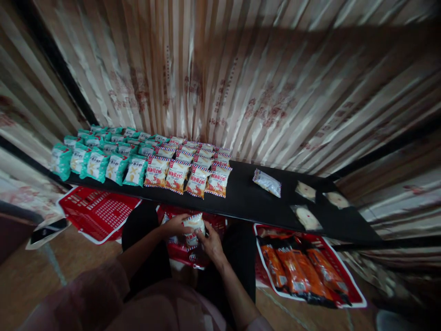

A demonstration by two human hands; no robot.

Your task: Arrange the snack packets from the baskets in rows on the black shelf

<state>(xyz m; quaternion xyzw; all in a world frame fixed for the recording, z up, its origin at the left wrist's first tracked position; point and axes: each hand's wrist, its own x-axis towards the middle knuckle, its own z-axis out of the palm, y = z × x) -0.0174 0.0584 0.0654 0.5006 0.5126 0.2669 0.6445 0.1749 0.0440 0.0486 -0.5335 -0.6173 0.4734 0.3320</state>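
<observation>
Between both hands, above a red basket [182,257] at my lap, is a white snack bag [195,228] with red print. My left hand [175,226] grips its left side, fingers closed on it. On its right edge my right hand [211,243] is closed too, thumb and fingers against the wrapper. Part of another bag [171,239] shows below my left hand. Just ahead, on a black shelf [241,197], similar white and orange snack bags [177,174] stand in rows. To their left are rows of teal snack bags [113,168].
One white bag [268,182] lies apart on the shelf, with flat round packets [306,217] at its right. A red basket [99,211] is at the left below the shelf. Another basket [358,294] at the right holds orange packages [296,266]. A curtain [220,82] hangs behind.
</observation>
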